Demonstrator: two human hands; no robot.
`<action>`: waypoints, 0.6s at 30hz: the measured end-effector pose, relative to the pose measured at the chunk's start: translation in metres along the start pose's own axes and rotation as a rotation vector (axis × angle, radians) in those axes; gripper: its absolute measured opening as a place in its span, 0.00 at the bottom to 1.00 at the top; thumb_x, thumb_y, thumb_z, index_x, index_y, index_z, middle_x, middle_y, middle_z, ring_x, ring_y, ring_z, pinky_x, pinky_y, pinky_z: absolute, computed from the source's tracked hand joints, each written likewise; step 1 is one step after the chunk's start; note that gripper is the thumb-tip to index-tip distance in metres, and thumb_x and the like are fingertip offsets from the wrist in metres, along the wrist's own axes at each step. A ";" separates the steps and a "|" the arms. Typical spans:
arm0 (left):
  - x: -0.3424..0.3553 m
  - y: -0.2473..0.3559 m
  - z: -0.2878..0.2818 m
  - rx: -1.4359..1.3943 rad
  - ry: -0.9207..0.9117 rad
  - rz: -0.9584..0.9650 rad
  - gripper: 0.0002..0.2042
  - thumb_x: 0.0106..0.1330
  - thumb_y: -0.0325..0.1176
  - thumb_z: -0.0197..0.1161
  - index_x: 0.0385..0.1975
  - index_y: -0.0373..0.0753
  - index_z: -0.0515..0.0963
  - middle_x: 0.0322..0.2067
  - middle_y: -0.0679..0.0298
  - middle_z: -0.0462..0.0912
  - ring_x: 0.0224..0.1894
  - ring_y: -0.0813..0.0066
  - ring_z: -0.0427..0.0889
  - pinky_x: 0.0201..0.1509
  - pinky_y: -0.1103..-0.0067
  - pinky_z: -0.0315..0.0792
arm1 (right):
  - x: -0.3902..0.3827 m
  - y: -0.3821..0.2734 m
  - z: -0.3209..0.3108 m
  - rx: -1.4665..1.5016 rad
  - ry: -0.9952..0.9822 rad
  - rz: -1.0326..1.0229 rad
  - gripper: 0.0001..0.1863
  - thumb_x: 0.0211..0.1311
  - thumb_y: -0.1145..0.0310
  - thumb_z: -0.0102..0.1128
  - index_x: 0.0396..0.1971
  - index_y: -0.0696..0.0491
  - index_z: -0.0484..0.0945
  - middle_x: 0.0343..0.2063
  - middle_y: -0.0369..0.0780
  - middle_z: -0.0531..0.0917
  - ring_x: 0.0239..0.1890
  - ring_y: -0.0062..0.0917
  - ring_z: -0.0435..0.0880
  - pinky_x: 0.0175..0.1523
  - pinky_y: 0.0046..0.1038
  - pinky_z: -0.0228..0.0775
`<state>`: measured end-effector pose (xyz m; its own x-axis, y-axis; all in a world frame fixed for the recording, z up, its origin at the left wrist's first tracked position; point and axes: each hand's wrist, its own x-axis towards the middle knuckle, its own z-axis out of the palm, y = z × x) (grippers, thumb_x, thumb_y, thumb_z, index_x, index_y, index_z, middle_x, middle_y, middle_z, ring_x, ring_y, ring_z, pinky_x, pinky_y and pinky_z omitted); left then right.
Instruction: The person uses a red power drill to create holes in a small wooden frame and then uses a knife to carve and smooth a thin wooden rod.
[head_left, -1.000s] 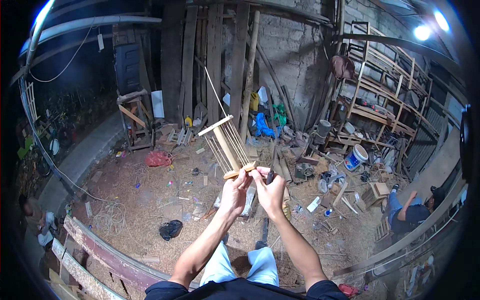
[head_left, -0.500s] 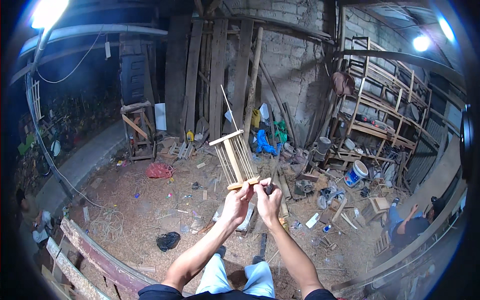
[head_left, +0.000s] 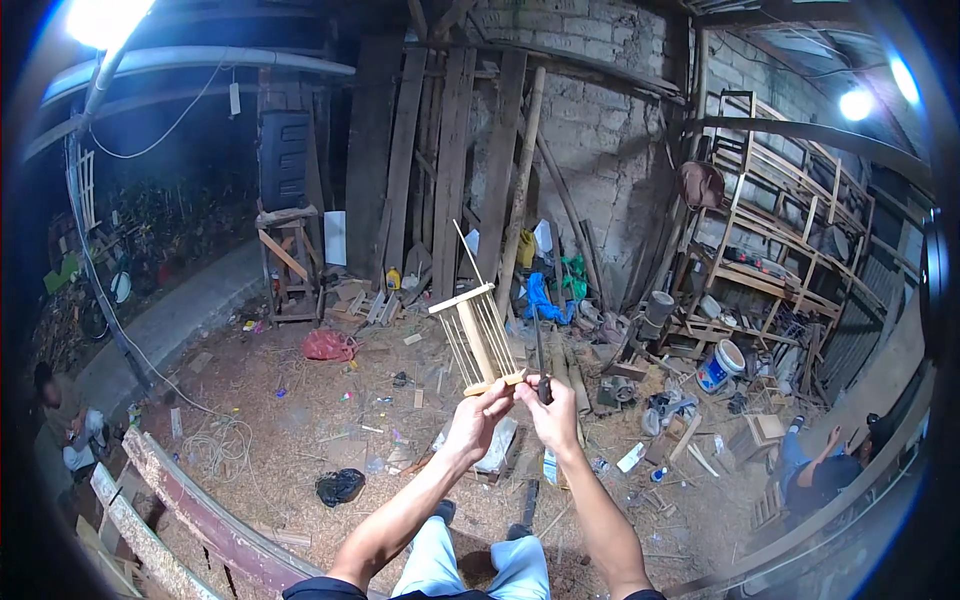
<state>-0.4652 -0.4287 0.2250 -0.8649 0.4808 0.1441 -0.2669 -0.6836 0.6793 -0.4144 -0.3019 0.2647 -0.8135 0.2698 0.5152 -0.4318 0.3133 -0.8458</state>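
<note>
A small wooden frame (head_left: 467, 335) with a thick middle post and several thin rods stands slightly tilted before me, one long rod (head_left: 463, 242) sticking up beyond its top bar. My left hand (head_left: 470, 430) grips its bottom bar from below. My right hand (head_left: 555, 420) is closed around the black handle of a long, narrow tool (head_left: 544, 390), apparently a blade, pointing upward, with fingertips at the bar's right end. Whether those fingertips also press the wood is hard to tell.
Scraps and shavings litter the floor (head_left: 270, 420) below. Planks (head_left: 455, 170) lean on the back wall. A wooden rack (head_left: 780, 260) and white bucket (head_left: 720, 365) stand right. A seated person (head_left: 820, 470) is at lower right, another (head_left: 60, 430) at far left. Long boards (head_left: 200, 500) cross the lower left.
Both hands, with the frame and tool, appear lower in the picture than a second ago. The whole background has also shifted downward as the view moved.
</note>
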 end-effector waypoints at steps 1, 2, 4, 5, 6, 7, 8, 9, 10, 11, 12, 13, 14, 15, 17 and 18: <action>-0.004 0.007 0.003 0.135 -0.055 -0.107 0.18 0.67 0.39 0.57 0.49 0.32 0.74 0.45 0.60 0.80 0.47 0.75 0.78 0.58 0.77 0.66 | 0.002 0.001 -0.007 0.021 -0.061 0.043 0.09 0.60 0.71 0.61 0.34 0.62 0.78 0.25 0.38 0.83 0.30 0.17 0.80 0.38 0.21 0.71; -0.015 0.020 0.007 0.270 -0.106 -0.216 0.18 0.67 0.39 0.57 0.49 0.31 0.74 0.43 0.61 0.81 0.45 0.78 0.78 0.56 0.79 0.67 | 0.003 0.004 -0.013 0.030 -0.095 0.049 0.09 0.60 0.71 0.61 0.34 0.62 0.78 0.25 0.38 0.83 0.30 0.17 0.80 0.38 0.21 0.71; -0.034 0.044 0.008 0.743 -0.290 -0.153 0.19 0.67 0.41 0.57 0.49 0.31 0.75 0.38 0.62 0.83 0.40 0.81 0.80 0.51 0.82 0.70 | 0.008 0.015 -0.025 0.021 -0.169 0.002 0.10 0.60 0.70 0.61 0.34 0.63 0.78 0.25 0.38 0.83 0.29 0.17 0.80 0.38 0.22 0.72; -0.045 0.067 0.024 1.104 -0.276 -0.043 0.16 0.66 0.41 0.57 0.45 0.35 0.78 0.33 0.62 0.84 0.35 0.82 0.80 0.44 0.83 0.72 | 0.009 0.017 -0.036 -0.019 -0.168 0.017 0.10 0.60 0.70 0.61 0.33 0.62 0.78 0.25 0.38 0.84 0.29 0.17 0.81 0.37 0.21 0.72; -0.046 0.081 0.012 1.156 -0.121 0.134 0.11 0.66 0.37 0.58 0.40 0.37 0.80 0.29 0.63 0.84 0.29 0.85 0.78 0.35 0.82 0.72 | 0.012 0.010 -0.035 -0.023 -0.221 0.024 0.09 0.60 0.70 0.61 0.33 0.62 0.78 0.25 0.37 0.84 0.28 0.17 0.81 0.37 0.21 0.71; -0.053 0.099 0.023 1.104 0.062 0.343 0.10 0.65 0.36 0.58 0.35 0.34 0.79 0.26 0.66 0.82 0.27 0.85 0.75 0.29 0.81 0.69 | 0.015 0.005 -0.037 -0.034 -0.265 0.030 0.09 0.60 0.70 0.61 0.33 0.62 0.78 0.25 0.37 0.84 0.28 0.16 0.81 0.36 0.21 0.71; -0.050 0.109 0.025 0.918 0.198 0.496 0.11 0.64 0.37 0.59 0.33 0.33 0.77 0.24 0.66 0.81 0.27 0.85 0.75 0.30 0.82 0.69 | 0.019 0.009 -0.037 -0.062 -0.257 -0.003 0.08 0.60 0.73 0.60 0.32 0.63 0.78 0.25 0.40 0.84 0.29 0.19 0.83 0.37 0.22 0.73; -0.040 0.117 0.013 0.980 0.311 0.622 0.12 0.64 0.38 0.60 0.33 0.33 0.76 0.26 0.63 0.81 0.31 0.78 0.78 0.35 0.78 0.71 | 0.021 0.007 -0.038 -0.105 -0.257 0.001 0.08 0.60 0.73 0.60 0.32 0.63 0.78 0.24 0.39 0.84 0.29 0.19 0.83 0.36 0.22 0.72; -0.032 0.122 0.008 1.169 0.394 0.695 0.13 0.63 0.38 0.61 0.36 0.33 0.75 0.30 0.60 0.81 0.35 0.74 0.79 0.40 0.76 0.72 | 0.024 0.004 -0.040 -0.158 -0.262 0.011 0.07 0.60 0.73 0.60 0.31 0.63 0.78 0.24 0.39 0.84 0.29 0.19 0.82 0.36 0.22 0.72; -0.030 0.126 0.002 1.363 0.487 0.768 0.14 0.63 0.38 0.62 0.39 0.33 0.74 0.35 0.57 0.82 0.40 0.70 0.80 0.45 0.74 0.72 | 0.027 -0.001 -0.038 -0.205 -0.276 0.017 0.07 0.59 0.73 0.60 0.31 0.63 0.78 0.23 0.39 0.84 0.28 0.18 0.82 0.36 0.22 0.72; -0.017 0.118 -0.012 1.290 0.433 0.711 0.16 0.62 0.39 0.63 0.42 0.34 0.73 0.39 0.55 0.81 0.45 0.67 0.79 0.49 0.73 0.71 | 0.027 -0.009 -0.036 -0.163 -0.264 0.007 0.06 0.59 0.73 0.60 0.29 0.61 0.78 0.21 0.37 0.84 0.27 0.17 0.82 0.36 0.22 0.72; -0.005 0.109 -0.022 1.221 0.372 0.652 0.18 0.62 0.39 0.63 0.46 0.34 0.71 0.43 0.53 0.80 0.49 0.65 0.78 0.53 0.72 0.69 | 0.027 -0.006 -0.037 -0.119 -0.253 0.007 0.07 0.59 0.72 0.60 0.28 0.60 0.79 0.20 0.36 0.84 0.27 0.16 0.81 0.35 0.21 0.70; 0.005 0.101 -0.015 1.084 0.242 0.600 0.22 0.62 0.39 0.63 0.51 0.35 0.67 0.46 0.53 0.78 0.53 0.69 0.76 0.56 0.75 0.67 | 0.029 0.000 -0.046 -0.119 -0.245 0.026 0.07 0.59 0.71 0.60 0.28 0.60 0.79 0.20 0.36 0.84 0.26 0.16 0.80 0.35 0.21 0.70; 0.020 0.090 -0.026 0.870 0.133 0.632 0.19 0.63 0.38 0.62 0.48 0.34 0.70 0.40 0.58 0.80 0.45 0.75 0.78 0.50 0.79 0.70 | 0.030 0.002 -0.044 -0.105 -0.252 0.038 0.07 0.59 0.71 0.60 0.28 0.60 0.80 0.21 0.36 0.84 0.26 0.15 0.80 0.34 0.21 0.69; 0.031 0.094 -0.031 1.022 0.169 0.588 0.14 0.64 0.36 0.61 0.44 0.33 0.74 0.31 0.65 0.79 0.34 0.83 0.75 0.40 0.83 0.70 | 0.031 -0.012 -0.040 -0.162 -0.245 -0.030 0.07 0.59 0.70 0.60 0.28 0.59 0.80 0.20 0.36 0.84 0.23 0.14 0.78 0.31 0.20 0.67; 0.031 0.092 -0.029 0.990 0.166 0.627 0.13 0.64 0.36 0.60 0.42 0.33 0.75 0.30 0.67 0.79 0.32 0.84 0.74 0.37 0.84 0.69 | 0.029 -0.015 -0.038 -0.241 -0.218 -0.059 0.07 0.58 0.70 0.61 0.28 0.58 0.81 0.20 0.35 0.84 0.21 0.13 0.77 0.29 0.20 0.66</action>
<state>-0.5284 -0.4927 0.2708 -0.7919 0.0858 0.6046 0.6056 -0.0167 0.7956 -0.4162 -0.2639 0.2979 -0.8652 0.0516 0.4987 -0.3975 0.5357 -0.7450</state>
